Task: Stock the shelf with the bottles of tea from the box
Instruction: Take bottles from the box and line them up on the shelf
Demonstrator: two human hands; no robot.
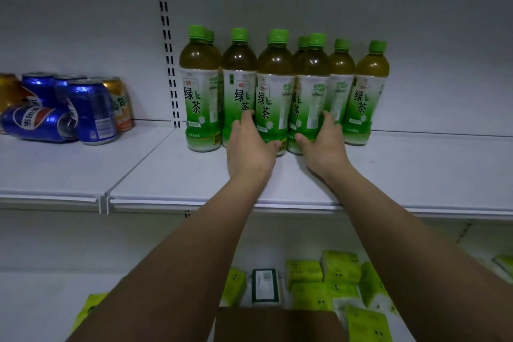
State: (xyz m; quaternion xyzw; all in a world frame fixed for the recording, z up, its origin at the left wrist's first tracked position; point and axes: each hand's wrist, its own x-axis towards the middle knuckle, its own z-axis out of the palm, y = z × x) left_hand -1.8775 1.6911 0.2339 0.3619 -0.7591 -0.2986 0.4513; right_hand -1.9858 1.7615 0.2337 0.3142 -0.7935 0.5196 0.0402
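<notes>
Several green-capped bottles of green tea stand upright in a row on the white shelf (194, 183). My left hand (248, 144) wraps the lower part of one front bottle (273, 86). My right hand (323, 141) wraps the lower part of the bottle beside it (311, 83). Both bottles rest on the shelf, touching each other. More bottles stand to the left (198, 86) and to the right (366, 91), some behind the front ones. The top of a brown cardboard box (277, 322) shows at the bottom edge between my forearms.
Blue and orange drink cans (91, 111) crowd the left shelf section, one blue can (39, 123) lying on its side. A slotted upright (168, 44) divides the back panel. The lower shelf holds yellow-green tissue packs (341, 266) and a dark packet (263, 284).
</notes>
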